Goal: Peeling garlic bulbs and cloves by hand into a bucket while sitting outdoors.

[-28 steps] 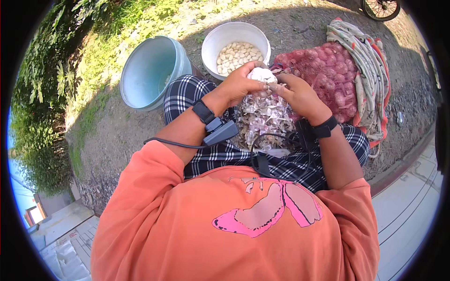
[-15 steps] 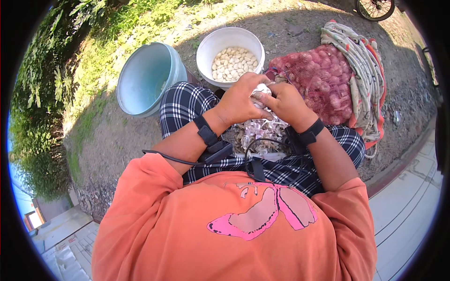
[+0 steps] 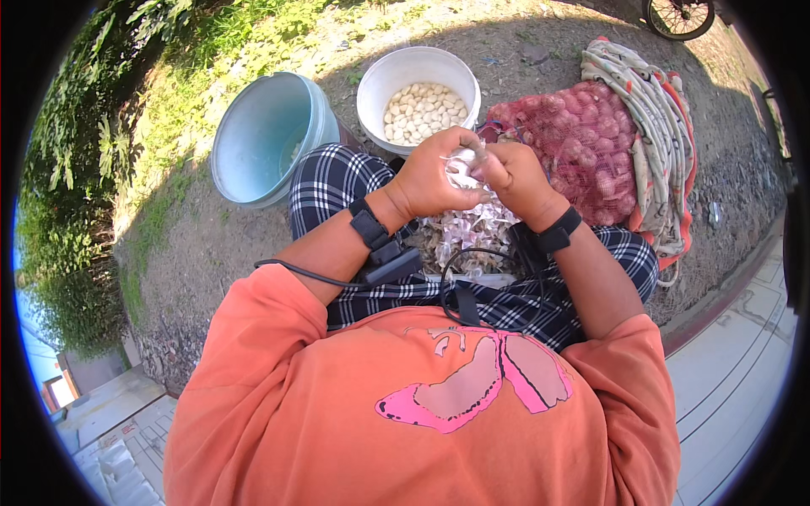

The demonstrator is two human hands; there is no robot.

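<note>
Gripping a garlic bulb (image 3: 461,171) from both sides, the left hand (image 3: 430,179) and right hand (image 3: 516,175) met above the lap. A heap of papery skins (image 3: 472,234) lay at 6 o'clock below them; a white bucket of peeled cloves (image 3: 418,88) stood at 11 o'clock, a red mesh sack (image 3: 586,148) at 3 o'clock.

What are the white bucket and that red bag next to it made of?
The white bucket looks like smooth, matte plastic: its rim is even and moulded, and it holds pale peeled cloves. The red bag seems to be open plastic or fibre mesh, since round bulbs show through its netting. The exact fibre can't be told from here.
</note>
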